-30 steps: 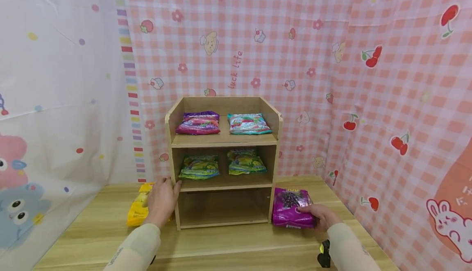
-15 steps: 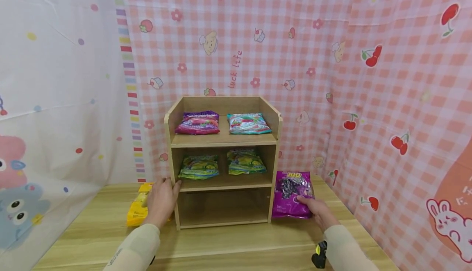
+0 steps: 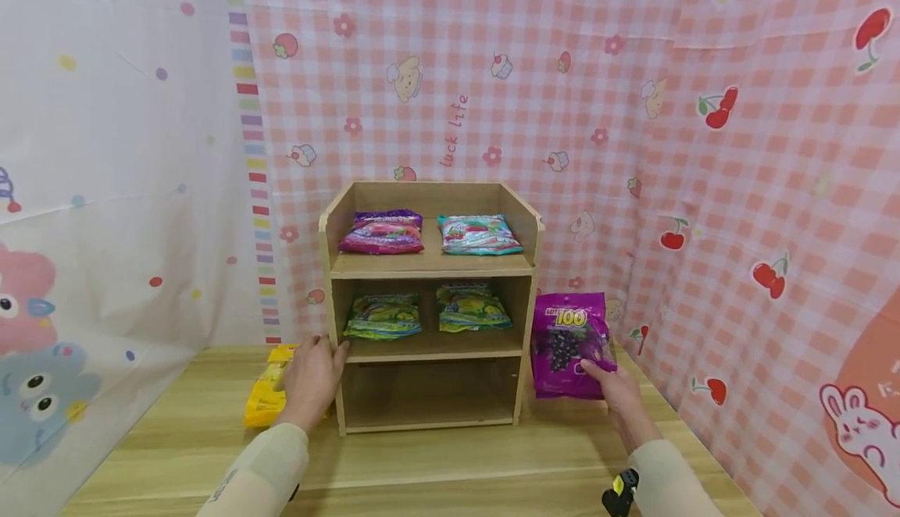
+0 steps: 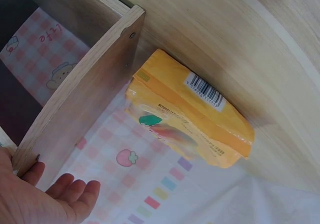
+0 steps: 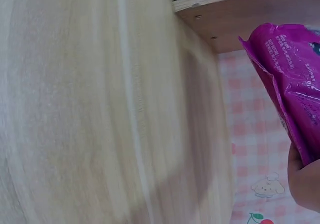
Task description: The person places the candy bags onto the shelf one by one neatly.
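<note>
- Nearest, the wooden desk (image 3: 422, 470) spreads out from 6 o'clock, taking straight ahead of the person as 12.
- At 1 o'clock, the right hand (image 3: 622, 396) pinches the purple bag (image 3: 562, 349) at its lower right, thumb on the front face; the bag is upright, just outside the shelf's right wall, and looks lifted.
- At 11 o'clock, the left hand (image 3: 309, 384) holds the shelf's left wall between thumb and forefinger, its other fingers loosely bent.
- Just outside that wall, the yellow pack (image 3: 266, 400) rests on the desk.
- At 12, the shelf (image 3: 429, 359) has two green packs (image 3: 383, 318) on its middle level, with a magenta pack (image 3: 382, 233) and a teal-and-white pack (image 3: 480, 234) above.
- My judgement: four packs are shelved; purple and yellow are not.
</note>
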Tool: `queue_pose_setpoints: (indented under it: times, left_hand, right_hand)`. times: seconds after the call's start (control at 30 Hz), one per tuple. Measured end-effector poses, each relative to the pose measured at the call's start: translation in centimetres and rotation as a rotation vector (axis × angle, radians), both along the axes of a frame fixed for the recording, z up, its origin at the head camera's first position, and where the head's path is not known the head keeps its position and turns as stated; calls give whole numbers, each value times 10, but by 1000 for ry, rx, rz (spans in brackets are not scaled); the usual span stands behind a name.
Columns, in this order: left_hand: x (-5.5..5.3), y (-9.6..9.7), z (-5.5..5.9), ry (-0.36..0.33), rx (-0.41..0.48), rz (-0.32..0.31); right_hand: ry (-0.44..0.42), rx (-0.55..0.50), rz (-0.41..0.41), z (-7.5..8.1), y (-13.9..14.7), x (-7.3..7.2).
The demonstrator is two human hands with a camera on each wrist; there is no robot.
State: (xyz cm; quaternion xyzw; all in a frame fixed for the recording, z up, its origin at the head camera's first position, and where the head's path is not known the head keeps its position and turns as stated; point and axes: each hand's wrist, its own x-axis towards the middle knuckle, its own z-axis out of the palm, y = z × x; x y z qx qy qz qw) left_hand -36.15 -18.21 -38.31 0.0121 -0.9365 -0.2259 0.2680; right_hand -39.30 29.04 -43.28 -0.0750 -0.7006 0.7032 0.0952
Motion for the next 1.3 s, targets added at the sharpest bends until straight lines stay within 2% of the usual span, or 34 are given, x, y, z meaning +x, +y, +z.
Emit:
queue_pose_setpoints:
  times: [0.1, 0.23, 0.47, 0.67, 0.77, 0.93, 1.13, 1.3]
  left_hand:
    - [0, 1, 0, 0, -1, 2]
    - [-1, 1, -1, 9, -9, -4]
    - [-3, 1, 0, 24, -5, -13]
    - [-2, 1, 2, 14, 0, -7]
    - [-1, 1, 2, 14, -3, -5]
    - [-1, 1, 3, -1, -2, -1]
    - [-1, 0, 2, -16, -1, 0]
    - [-1, 0, 1, -16, 1, 0]
  right_hand:
    - [53, -73, -19, 3, 4, 3]
    - [169, -163, -13, 8, 8, 9]
    - [311, -319, 82, 17, 9, 18]
    - [477, -486, 172, 26, 5, 22]
    - [528, -543, 197, 29, 1, 23]
    - [550, -576, 229, 33, -7, 27]
    - [510, -524, 229, 34, -13, 34]
    - [552, -525, 221, 34, -16, 37]
